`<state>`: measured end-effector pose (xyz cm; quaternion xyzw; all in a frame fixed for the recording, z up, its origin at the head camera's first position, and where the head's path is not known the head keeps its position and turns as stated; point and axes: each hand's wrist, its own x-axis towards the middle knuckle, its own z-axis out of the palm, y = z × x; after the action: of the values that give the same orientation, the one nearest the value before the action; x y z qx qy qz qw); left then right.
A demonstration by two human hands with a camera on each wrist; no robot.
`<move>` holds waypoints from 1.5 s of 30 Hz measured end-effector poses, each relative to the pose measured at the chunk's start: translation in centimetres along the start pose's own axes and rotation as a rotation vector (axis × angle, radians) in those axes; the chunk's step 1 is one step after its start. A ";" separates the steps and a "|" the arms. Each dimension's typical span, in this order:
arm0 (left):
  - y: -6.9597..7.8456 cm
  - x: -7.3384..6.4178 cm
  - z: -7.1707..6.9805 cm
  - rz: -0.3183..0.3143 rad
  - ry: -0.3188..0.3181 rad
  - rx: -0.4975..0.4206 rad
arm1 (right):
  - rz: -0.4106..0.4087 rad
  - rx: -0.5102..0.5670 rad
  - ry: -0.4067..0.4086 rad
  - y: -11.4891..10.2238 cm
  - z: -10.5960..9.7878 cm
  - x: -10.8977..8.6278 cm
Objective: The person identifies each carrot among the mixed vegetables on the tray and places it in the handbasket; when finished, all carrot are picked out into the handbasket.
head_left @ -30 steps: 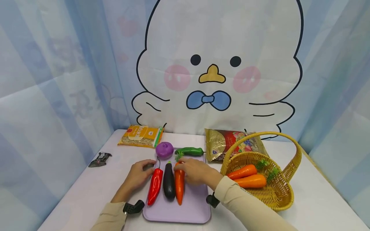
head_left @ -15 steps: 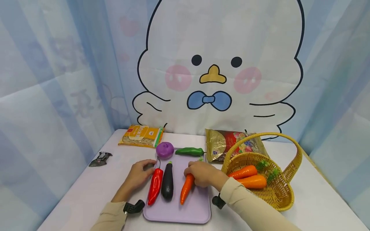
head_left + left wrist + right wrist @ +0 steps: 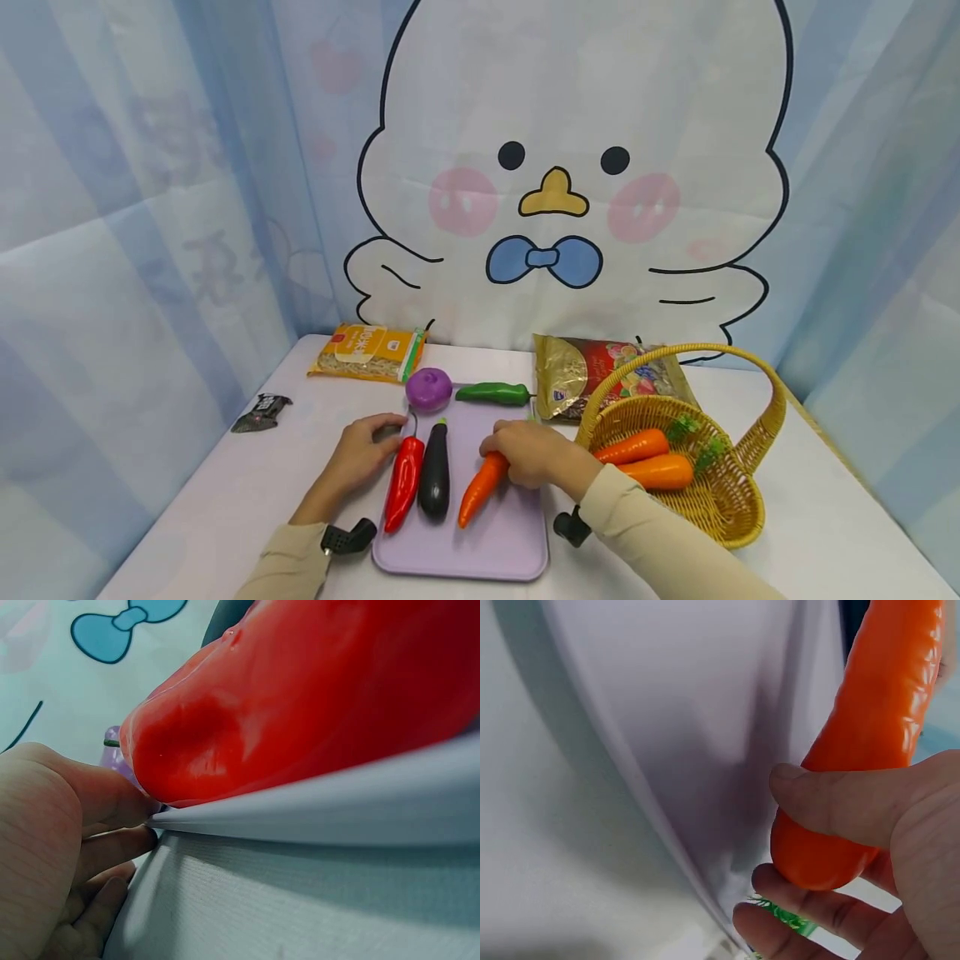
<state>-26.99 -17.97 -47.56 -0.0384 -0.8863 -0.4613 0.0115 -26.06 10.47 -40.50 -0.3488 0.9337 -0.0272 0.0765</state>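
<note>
My right hand (image 3: 531,454) grips an orange carrot (image 3: 482,492) by its thick end above the lilac tray (image 3: 480,558). In the right wrist view the thumb lies across the carrot (image 3: 877,697), with fingers behind it and a bit of green leaf (image 3: 784,915) below. My left hand (image 3: 360,450) holds the tray's left rim beside a red chili pepper (image 3: 405,483). In the left wrist view its digits meet the rim (image 3: 300,810) just under the pepper (image 3: 247,727). A dark eggplant (image 3: 435,475) lies on the tray between pepper and carrot.
A purple onion (image 3: 428,390) and a green pepper (image 3: 492,393) sit at the tray's far end. Right of it stands a handled wicker basket (image 3: 738,508) with two carrots (image 3: 656,472). Behind lie a yellow bag (image 3: 367,353) and a gold-red bag (image 3: 558,383); a small black packet (image 3: 262,412) is left.
My right hand has shifted right with the carrot, away from the eggplant, and the carrot now slants with its tip towards the lower left. The left hand has stayed in place.
</note>
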 end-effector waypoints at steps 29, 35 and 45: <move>-0.2 0.2 0.1 0.012 -0.003 0.029 | -0.023 -0.026 0.059 -3.2 -3.4 -3.4; -0.2 0.1 0.0 0.021 -0.003 0.023 | -0.009 -0.020 0.046 -3.5 -4.2 -4.6; -0.2 0.1 0.1 0.011 0.002 0.019 | 0.064 0.049 0.009 -3.5 -5.2 -7.0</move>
<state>-27.09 -18.02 -47.73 -0.0426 -0.8906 -0.4526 0.0152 -19.42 12.46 -34.12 -0.3166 0.9438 -0.0493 0.0816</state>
